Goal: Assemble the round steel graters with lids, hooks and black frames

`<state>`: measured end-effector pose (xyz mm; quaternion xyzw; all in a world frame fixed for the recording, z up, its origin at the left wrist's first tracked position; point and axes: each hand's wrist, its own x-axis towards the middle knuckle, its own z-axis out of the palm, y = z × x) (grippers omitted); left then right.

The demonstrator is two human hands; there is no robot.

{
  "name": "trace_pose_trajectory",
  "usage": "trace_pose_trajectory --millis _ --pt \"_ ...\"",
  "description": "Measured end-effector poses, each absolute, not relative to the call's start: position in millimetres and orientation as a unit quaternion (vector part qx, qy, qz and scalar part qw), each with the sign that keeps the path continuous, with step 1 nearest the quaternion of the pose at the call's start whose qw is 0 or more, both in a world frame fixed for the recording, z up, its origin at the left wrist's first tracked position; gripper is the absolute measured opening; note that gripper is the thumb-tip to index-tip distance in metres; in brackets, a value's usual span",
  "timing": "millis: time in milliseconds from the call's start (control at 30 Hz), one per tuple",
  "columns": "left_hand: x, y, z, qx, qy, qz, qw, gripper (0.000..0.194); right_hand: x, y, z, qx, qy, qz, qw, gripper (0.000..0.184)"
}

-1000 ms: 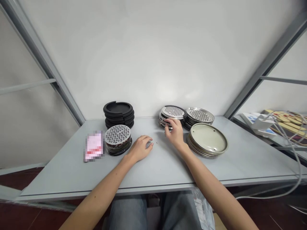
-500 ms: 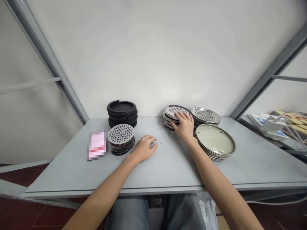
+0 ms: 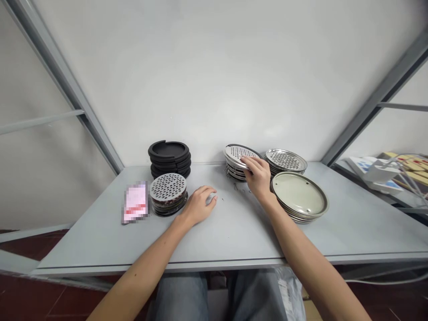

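**Right hand [image 3: 259,176] settles on a tilted perforated steel disc [image 3: 238,154] atop a metal stack [image 3: 234,171]**

From my remote seat, I see the disc lying ahead and just left of the right hand; being round, it offers no long axis, and the right arm is clearly the nearer. Those fingers drape across it, and I cannot tell whether the thumb pinches beneath. The left hand [image 3: 198,206] rests loosely curled on the grey surface [image 3: 354,223], well apart, with a small grey shape [image 3: 211,199] at its fingertips, too hidden to name. Beside it sits a perforated disc pile [image 3: 167,187]; black rings [image 3: 169,151] stand behind. Steel trays [image 3: 286,160] and pale green lids [image 3: 299,194] lie rightward.
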<state>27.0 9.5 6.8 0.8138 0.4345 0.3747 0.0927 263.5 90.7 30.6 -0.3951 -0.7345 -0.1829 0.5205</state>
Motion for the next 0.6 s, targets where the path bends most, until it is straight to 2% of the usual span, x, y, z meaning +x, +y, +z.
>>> trace_pose_trajectory --millis 100,200,267,333,433,600 --pt "29.5 6.3 9.4 0.786 0.425 0.450 0.011 0.042 258.1 79.8 34.3 -0.321 -0.772 -0.168 0.523 0.034" --pt "31.1 1.4 14.4 0.730 0.402 0.531 -0.153 0.069 249.9 65.6 31.7 -0.260 -0.818 -0.123 0.498 0.035" --pt "30.7 -1.9 18.9 0.731 0.370 0.531 -0.216 0.075 245.3 56.3 26.7 -0.239 -0.842 -0.092 0.476 0.033" --pt "29.2 -4.5 23.6 0.779 0.339 0.488 -0.200 0.073 242.2 48.7 20.9 -0.221 -0.858 -0.065 0.459 0.030" --pt "26.5 -6.5 28.6 0.839 0.325 0.420 -0.117 0.063 239.7 41.9 13.1 -0.196 -0.874 -0.027 0.444 0.029" --pt "23.5 -4.0 27.0 0.852 0.348 0.389 -0.036 0.046 236.6 41.9 3.3 -0.198 -0.874 0.021 0.443 0.033"
